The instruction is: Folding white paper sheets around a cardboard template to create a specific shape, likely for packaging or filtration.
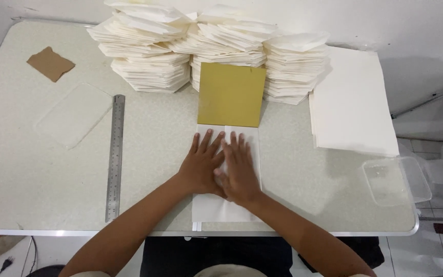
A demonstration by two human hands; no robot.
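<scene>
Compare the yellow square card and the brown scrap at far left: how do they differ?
The yellow card is larger, with clean straight edges; the brown scrap is small with ragged, torn edges. The card leans against the white paper stacks just beyond both hands; the scrap lies flat, alone, near the table's far left corner. Both are flat, plain and unprinted.

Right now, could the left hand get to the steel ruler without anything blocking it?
Probably yes. The left hand lies flat on the white paper, and the steel ruler lies to its left with only bare table between them.
</scene>
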